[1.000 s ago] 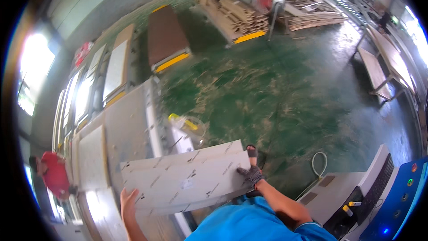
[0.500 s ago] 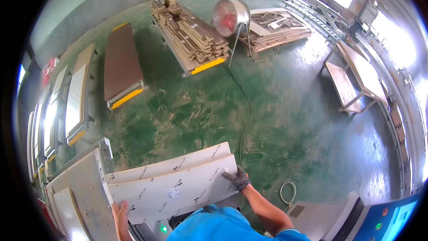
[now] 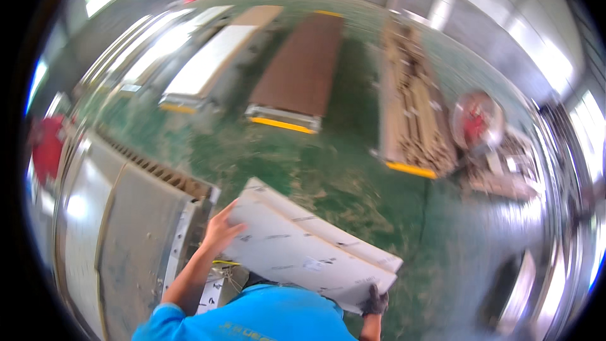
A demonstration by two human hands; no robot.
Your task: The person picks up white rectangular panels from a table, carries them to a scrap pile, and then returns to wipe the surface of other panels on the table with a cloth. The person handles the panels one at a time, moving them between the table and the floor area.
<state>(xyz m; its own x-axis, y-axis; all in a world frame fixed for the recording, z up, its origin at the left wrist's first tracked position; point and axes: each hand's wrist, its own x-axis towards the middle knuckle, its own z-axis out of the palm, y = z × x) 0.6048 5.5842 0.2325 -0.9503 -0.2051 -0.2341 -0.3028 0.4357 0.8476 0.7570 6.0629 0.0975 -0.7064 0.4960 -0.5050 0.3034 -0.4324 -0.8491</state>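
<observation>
Two long white printed boards (image 3: 284, 240), one overlapping the other, are held across the front of my body, tilted down toward the right. My bare left hand (image 3: 222, 227) grips their left end, thumb over the top face. At the right end, my right hand (image 3: 375, 301) in a dark glove closes on the near corner. A small pale label sits in the middle of the nearer board. The undersides of the boards and the fingers below them are hidden.
Left of me stands a grey machine table (image 3: 136, 227) with a slotted edge. Beyond lie a brown panel stack (image 3: 300, 63), white panel stacks (image 3: 211, 57) and a bed of wooden strips (image 3: 413, 101). A drum fan (image 3: 478, 120) stands at the right on the green floor.
My view has swung left, so the stacks and fan appear farther right. The boards have come away from beside the machine table and now slope down to the right. Both hands still hold them.
</observation>
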